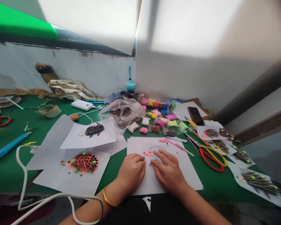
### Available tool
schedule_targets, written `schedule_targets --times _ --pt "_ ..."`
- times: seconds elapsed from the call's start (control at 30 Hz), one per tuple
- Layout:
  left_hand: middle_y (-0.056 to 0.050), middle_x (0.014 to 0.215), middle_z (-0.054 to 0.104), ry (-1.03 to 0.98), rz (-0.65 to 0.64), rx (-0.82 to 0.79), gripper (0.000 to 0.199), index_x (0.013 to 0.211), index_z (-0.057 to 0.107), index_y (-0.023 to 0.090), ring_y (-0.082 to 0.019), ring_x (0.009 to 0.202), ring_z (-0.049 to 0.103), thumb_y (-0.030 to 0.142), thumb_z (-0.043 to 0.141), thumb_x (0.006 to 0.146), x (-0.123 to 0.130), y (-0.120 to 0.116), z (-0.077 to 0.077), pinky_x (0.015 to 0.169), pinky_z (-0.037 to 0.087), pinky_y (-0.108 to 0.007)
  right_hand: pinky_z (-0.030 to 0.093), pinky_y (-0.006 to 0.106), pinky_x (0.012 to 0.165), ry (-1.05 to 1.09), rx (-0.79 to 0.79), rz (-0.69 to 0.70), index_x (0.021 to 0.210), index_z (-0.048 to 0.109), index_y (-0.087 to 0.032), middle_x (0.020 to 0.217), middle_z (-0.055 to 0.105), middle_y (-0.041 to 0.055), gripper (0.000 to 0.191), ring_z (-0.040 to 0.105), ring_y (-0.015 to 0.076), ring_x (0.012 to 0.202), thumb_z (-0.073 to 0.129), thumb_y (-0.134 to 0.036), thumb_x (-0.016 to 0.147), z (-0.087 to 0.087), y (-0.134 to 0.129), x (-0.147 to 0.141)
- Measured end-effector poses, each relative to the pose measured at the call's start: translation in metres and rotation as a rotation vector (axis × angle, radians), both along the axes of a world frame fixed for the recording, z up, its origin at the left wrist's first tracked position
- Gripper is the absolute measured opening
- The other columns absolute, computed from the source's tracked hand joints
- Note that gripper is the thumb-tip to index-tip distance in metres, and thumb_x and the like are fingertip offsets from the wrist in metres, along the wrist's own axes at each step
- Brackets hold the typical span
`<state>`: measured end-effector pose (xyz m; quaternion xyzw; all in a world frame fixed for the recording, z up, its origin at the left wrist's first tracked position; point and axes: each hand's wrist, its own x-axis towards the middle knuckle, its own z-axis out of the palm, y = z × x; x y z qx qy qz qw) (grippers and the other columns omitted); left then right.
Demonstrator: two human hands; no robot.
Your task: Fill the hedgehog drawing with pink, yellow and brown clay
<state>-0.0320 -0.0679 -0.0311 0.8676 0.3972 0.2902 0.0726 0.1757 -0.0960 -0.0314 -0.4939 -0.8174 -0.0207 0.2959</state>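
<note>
Glare brightens the white sheet (189, 31) — lower corners dim, edges stretched.

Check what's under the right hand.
White paper lies under the right hand, which partly covers a blue-outlined drawing; its pink head shows. Anything else the hand hides can't be seen.

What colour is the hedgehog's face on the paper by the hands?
The hedgehog's face is pink; the head view shows it.

Dark phone (195, 116) at right; tape roll (49, 115) near white device (81, 105); bottle (48, 76) by wall (96, 67).
</note>
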Motion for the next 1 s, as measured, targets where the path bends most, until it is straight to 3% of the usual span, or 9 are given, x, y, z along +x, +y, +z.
schedule_targets --times 1.0 --pt "-0.006 0.103 0.072 0.008 0.007 -0.008 0.018 0.095 0.073 0.02 -0.024 0.097 0.063 0.014 0.058 0.086 -0.0004 -0.0015 0.0028 0.088 0.05 -0.045 0.031 0.046 0.102 -0.068 0.029 -0.018 0.108 0.071 -0.029 0.136 0.061 0.0036 0.022 0.049 0.0285 0.127 0.058 -0.027 0.09 -0.0015 -0.0008 -0.0041"
